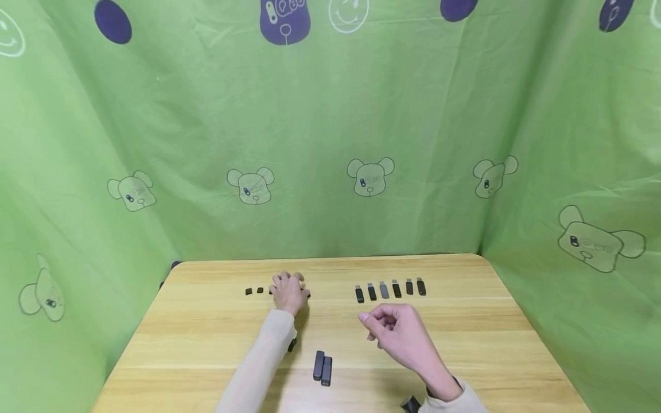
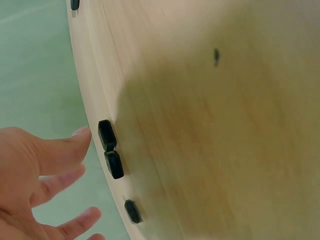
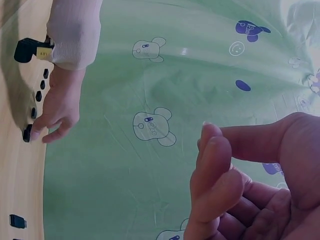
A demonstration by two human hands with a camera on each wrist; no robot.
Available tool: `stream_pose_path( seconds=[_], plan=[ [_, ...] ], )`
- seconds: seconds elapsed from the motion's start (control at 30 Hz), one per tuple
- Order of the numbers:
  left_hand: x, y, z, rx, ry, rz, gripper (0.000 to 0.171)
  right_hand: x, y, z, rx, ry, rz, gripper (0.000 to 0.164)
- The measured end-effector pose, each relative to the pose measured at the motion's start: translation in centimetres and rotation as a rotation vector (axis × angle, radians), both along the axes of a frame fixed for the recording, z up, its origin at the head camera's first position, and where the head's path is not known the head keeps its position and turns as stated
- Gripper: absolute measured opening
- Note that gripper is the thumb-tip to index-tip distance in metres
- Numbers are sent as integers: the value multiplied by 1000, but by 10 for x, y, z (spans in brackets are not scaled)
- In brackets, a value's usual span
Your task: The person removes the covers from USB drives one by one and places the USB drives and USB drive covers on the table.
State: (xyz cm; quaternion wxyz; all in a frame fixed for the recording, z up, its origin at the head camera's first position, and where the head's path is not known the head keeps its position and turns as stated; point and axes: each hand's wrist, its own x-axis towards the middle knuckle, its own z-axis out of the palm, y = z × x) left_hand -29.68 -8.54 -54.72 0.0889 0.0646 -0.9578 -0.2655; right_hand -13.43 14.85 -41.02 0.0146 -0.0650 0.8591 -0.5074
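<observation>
My left hand [image 1: 289,293] reaches over a row of small black caps at the back left of the table, its fingers spread. In the left wrist view its thumb is beside two black caps [image 2: 107,135] that lie end to end, with another cap [image 2: 132,211] a little apart. The right wrist view has the left fingertips right at the end cap [image 3: 27,133]. My right hand [image 1: 400,332] hangs in the air over the table, fingers loosely curled, thumb near the index finger, nothing visible in it. Beyond it lies a row of USB sticks [image 1: 384,290], metal plugs pointing away.
Two longer dark sticks [image 1: 326,371] lie side by side near the front middle of the wooden table [image 1: 206,344]. Green printed curtains [image 1: 310,218] stand close behind and at both sides. A black wrist camera [image 3: 30,50] sits at the left sleeve.
</observation>
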Motion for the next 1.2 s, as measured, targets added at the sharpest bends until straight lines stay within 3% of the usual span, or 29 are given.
stream_pose_path(
  seconds=[0.1,0.23,0.43,0.6,0.77,0.97,1.2],
  plan=[
    [3,-1,0,40,35,16,44,-1,-1,-1,12,16,-27,15],
    [10,-4,0,82,110,30,47,-3,-4,-5,60,73,-67,10],
    [38,-13,3,116,219,17,44,-7,-14,-16,140,146,-60,10],
    [65,-17,7,133,241,-3,43,-12,-22,-28,195,163,-1,18],
    [85,-23,13,183,238,-20,42,-17,-29,-44,271,161,66,28],
    [102,-30,17,217,262,-13,37,-21,-36,-64,351,76,206,53],
    [113,-35,16,232,268,10,34,-18,-42,-87,422,41,270,77]
  ],
)
